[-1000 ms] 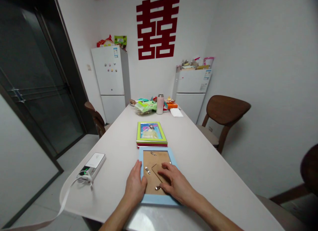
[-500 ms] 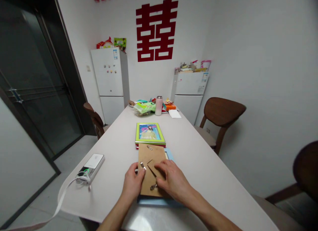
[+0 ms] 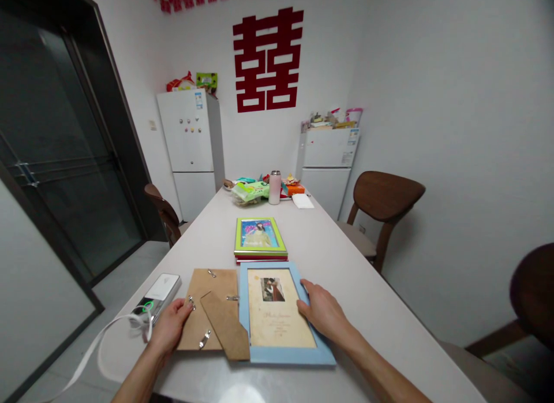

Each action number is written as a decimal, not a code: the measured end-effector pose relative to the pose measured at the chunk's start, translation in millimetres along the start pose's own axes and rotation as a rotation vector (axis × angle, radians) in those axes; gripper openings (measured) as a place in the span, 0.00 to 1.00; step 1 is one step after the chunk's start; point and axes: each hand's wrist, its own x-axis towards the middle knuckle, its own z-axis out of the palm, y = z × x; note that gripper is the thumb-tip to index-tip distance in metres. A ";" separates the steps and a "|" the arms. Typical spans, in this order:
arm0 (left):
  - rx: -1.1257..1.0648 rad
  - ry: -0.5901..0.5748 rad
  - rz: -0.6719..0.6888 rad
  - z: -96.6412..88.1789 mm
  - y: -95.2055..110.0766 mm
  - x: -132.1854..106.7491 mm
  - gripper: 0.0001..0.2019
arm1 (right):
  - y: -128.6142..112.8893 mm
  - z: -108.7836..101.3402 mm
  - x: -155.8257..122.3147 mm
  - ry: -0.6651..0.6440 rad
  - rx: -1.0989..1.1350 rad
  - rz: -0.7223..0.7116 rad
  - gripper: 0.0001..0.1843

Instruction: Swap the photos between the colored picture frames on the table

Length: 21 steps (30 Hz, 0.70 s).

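Note:
A light blue picture frame (image 3: pixel 285 357) lies face down near the table's front edge, with a cream paper sheet bearing a small photo (image 3: pixel 277 310) showing inside it. Just left of it lies the brown backing board (image 3: pixel 203 305) with its stand flap and metal clips. My left hand (image 3: pixel 171 328) grips the board's left edge, fingers curled on it. My right hand (image 3: pixel 322 310) rests on the frame's right side, fingers pressed along the edge. Beyond the blue frame sits a green frame (image 3: pixel 259 237) stacked on a red one.
A white power bank (image 3: pixel 158 293) with a white strap lies at the table's left edge. Snack packs and a pink bottle (image 3: pixel 274 187) stand at the far end. Brown chairs (image 3: pixel 385 201) flank the white table (image 3: pixel 359 299); two white fridges stand behind.
The backing board has come out of the blue frame and moved left onto the table with my left hand. The paper sheet inside is now exposed. My right hand shifted to the frame's right edge.

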 end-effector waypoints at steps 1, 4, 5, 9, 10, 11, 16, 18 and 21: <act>0.039 0.004 0.013 -1.3 -0.4 2.0 0.14 | 0.4 0.1 1.1 0.002 0.016 0.003 0.26; 0.180 0.040 0.060 -6.6 0.0 7.3 0.14 | 2.4 -2.8 5.5 0.005 0.083 0.028 0.26; 0.230 0.063 0.075 -8.1 0.4 8.3 0.14 | 3.1 -4.4 6.5 0.005 0.113 0.041 0.26; 0.394 0.176 0.189 -1.4 6.1 3.9 0.19 | 0.8 -13.9 3.7 -0.034 0.313 0.099 0.29; 0.417 0.189 0.236 5.6 9.4 -0.3 0.21 | -1.6 -17.2 1.1 -0.076 0.460 0.131 0.31; 0.430 0.188 0.285 15.3 13.5 -6.1 0.22 | -4.6 -20.7 -1.9 -0.126 0.645 0.172 0.32; 0.427 -0.058 0.548 92.1 43.5 -50.2 0.26 | -23.1 -37.0 -16.1 -0.224 1.268 0.310 0.41; 0.425 -0.194 0.719 122.1 55.5 -65.6 0.33 | -28.8 -40.3 -18.6 -0.201 1.263 0.286 0.42; 0.465 -0.269 0.865 146.5 68.6 -75.6 0.31 | -29.8 -40.8 -18.1 -0.173 1.188 0.252 0.42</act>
